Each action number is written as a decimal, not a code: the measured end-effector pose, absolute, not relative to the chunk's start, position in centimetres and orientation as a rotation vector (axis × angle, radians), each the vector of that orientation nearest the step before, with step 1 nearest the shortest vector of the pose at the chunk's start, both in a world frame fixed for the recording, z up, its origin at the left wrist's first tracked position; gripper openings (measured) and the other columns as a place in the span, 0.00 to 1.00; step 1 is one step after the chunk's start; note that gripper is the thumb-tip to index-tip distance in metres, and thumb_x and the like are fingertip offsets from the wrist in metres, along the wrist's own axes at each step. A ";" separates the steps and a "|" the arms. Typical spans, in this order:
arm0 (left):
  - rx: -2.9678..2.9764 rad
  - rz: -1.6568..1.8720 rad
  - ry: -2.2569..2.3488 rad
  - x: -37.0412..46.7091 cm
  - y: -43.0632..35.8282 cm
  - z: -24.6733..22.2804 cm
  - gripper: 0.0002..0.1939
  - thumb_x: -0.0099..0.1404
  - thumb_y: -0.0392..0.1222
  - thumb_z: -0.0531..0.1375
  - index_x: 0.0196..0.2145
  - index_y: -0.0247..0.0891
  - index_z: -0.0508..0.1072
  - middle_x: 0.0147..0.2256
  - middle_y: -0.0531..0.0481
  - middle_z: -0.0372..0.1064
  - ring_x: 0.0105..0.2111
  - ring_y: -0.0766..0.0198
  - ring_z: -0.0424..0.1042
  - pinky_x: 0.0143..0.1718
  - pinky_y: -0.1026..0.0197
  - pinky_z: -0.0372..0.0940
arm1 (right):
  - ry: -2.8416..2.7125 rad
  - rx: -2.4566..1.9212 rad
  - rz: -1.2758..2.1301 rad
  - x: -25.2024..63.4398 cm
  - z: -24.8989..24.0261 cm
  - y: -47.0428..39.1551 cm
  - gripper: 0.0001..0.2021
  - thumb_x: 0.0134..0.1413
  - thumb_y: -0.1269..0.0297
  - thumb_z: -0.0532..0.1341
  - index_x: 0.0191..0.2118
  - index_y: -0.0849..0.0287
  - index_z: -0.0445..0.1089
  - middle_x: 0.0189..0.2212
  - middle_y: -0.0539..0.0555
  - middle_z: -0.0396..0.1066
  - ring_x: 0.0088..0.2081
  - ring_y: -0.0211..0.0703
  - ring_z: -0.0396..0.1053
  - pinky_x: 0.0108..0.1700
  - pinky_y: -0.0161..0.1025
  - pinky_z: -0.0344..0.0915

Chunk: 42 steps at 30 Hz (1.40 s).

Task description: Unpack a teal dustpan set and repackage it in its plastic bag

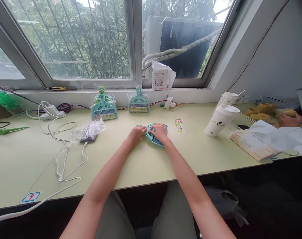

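Has the dustpan (163, 127) flat on the counter (141, 166), handle end to the left. Curls the left hand (136, 134) in around the handle — grip closed on it — and lays the right hand (160, 132) across the pan and brush (155, 140), fingers bent; cannot tell whether pinching or only resting there. Shows a card (180, 126) to the right, wrapped dustpans (104, 109) upright by the wall, a phone (90, 137) partly under plastic (97, 126) at left, two cups (221, 121) farther right.
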State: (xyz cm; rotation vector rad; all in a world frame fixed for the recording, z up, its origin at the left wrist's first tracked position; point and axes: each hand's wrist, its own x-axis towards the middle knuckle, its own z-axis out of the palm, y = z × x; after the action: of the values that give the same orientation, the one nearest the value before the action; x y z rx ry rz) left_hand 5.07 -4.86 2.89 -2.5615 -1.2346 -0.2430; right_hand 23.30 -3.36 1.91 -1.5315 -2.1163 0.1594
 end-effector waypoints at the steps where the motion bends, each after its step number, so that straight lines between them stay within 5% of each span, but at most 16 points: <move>1: -2.556 -0.241 -1.256 5.3 -4.9 2.9 0.17 0.61 0.24 0.50 0.42 0.35 0.70 0.39 0.42 0.69 0.41 0.58 0.67 0.37 0.61 0.61 | -2.124 -1.532 0.161 23.3 1.9 -3.4 0.08 0.56 0.57 0.61 0.34 0.53 0.74 0.45 0.54 0.72 0.51 0.49 0.61 0.53 0.48 0.50; 12: -2.610 -0.311 -1.403 5.5 -4.8 2.4 0.17 0.60 0.23 0.48 0.38 0.36 0.72 0.38 0.40 0.69 0.41 0.55 0.69 0.40 0.57 0.63 | -2.224 -1.544 0.215 23.0 2.9 -3.0 0.05 0.53 0.59 0.63 0.32 0.54 0.74 0.42 0.52 0.74 0.50 0.49 0.62 0.51 0.46 0.53; 16: -2.619 -0.965 -1.421 5.0 -4.9 1.8 0.18 0.61 0.28 0.51 0.46 0.41 0.70 0.47 0.42 0.67 0.51 0.53 0.64 0.57 0.48 0.54 | -2.116 -1.525 0.135 22.7 2.8 -3.6 0.06 0.50 0.60 0.63 0.32 0.56 0.72 0.39 0.54 0.74 0.48 0.48 0.64 0.52 0.46 0.53; 19: -2.383 -1.833 -1.587 5.5 -5.0 1.9 0.27 0.63 0.38 0.56 0.60 0.44 0.57 0.60 0.41 0.54 0.61 0.52 0.54 0.62 0.46 0.47 | -1.950 -1.543 0.160 22.5 3.1 -3.9 0.06 0.47 0.59 0.64 0.29 0.55 0.71 0.36 0.53 0.74 0.45 0.47 0.65 0.50 0.44 0.55; 21: -2.368 -2.329 -1.754 6.2 -5.1 2.1 0.34 0.63 0.46 0.57 0.64 0.46 0.47 0.63 0.40 0.49 0.62 0.52 0.53 0.59 0.47 0.52 | -1.761 -1.556 0.170 22.3 3.3 -4.0 0.07 0.48 0.58 0.63 0.30 0.55 0.70 0.36 0.52 0.74 0.45 0.46 0.65 0.49 0.42 0.57; 24: -2.743 -2.587 -2.025 7.0 -5.5 2.5 0.33 0.62 0.53 0.57 0.62 0.42 0.54 0.56 0.39 0.60 0.54 0.51 0.64 0.51 0.50 0.61 | -1.594 -1.504 0.190 22.0 3.3 -4.0 0.09 0.51 0.56 0.61 0.32 0.55 0.70 0.37 0.52 0.74 0.46 0.46 0.65 0.49 0.41 0.59; 30: -2.666 -2.734 -2.281 6.3 -5.6 2.5 0.33 0.54 0.39 0.59 0.58 0.41 0.58 0.35 0.51 0.71 0.31 0.64 0.71 0.35 0.59 0.68 | -1.621 -1.475 0.235 23.9 2.9 -2.8 0.14 0.60 0.57 0.52 0.39 0.55 0.72 0.44 0.56 0.73 0.47 0.46 0.66 0.50 0.42 0.60; 33: -2.104 -2.965 -2.419 5.1 -4.7 2.3 0.31 0.50 0.33 0.59 0.53 0.40 0.63 0.32 0.53 0.70 0.26 0.67 0.69 0.30 0.64 0.67 | -1.413 -1.819 0.026 26.7 2.2 -2.0 0.18 0.60 0.61 0.52 0.53 0.60 0.66 0.59 0.64 0.59 0.61 0.55 0.52 0.60 0.56 0.48; 36: -1.636 -3.322 -2.317 3.5 -3.8 2.3 0.17 0.53 0.34 0.58 0.43 0.37 0.68 0.29 0.52 0.70 0.25 0.68 0.69 0.28 0.66 0.66 | -1.386 -2.130 0.117 28.8 1.2 -1.4 0.24 0.59 0.63 0.53 0.60 0.66 0.57 0.64 0.70 0.47 0.66 0.59 0.40 0.61 0.66 0.36; 39: -1.221 -3.587 -2.166 1.8 -3.2 2.5 0.08 0.62 0.36 0.54 0.39 0.35 0.69 0.28 0.50 0.70 0.26 0.67 0.69 0.29 0.65 0.67 | -1.750 -1.940 0.280 28.7 0.8 -1.3 0.18 0.60 0.71 0.47 0.53 0.59 0.65 0.60 0.62 0.59 0.63 0.49 0.52 0.64 0.62 0.34; 42: -1.167 -3.679 -2.094 0.4 -2.9 2.5 0.13 0.68 0.44 0.50 0.43 0.36 0.69 0.33 0.47 0.72 0.29 0.65 0.71 0.32 0.60 0.70 | -2.079 -1.526 0.265 27.3 1.0 -1.7 0.17 0.60 0.73 0.46 0.41 0.55 0.71 0.47 0.53 0.71 0.51 0.39 0.66 0.65 0.51 0.38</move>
State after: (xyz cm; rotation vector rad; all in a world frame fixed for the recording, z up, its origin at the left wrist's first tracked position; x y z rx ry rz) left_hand 0.37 -2.95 2.54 -1.1671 -2.0937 -3.6790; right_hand 27.35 -1.65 0.99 -1.5261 -2.0794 0.2650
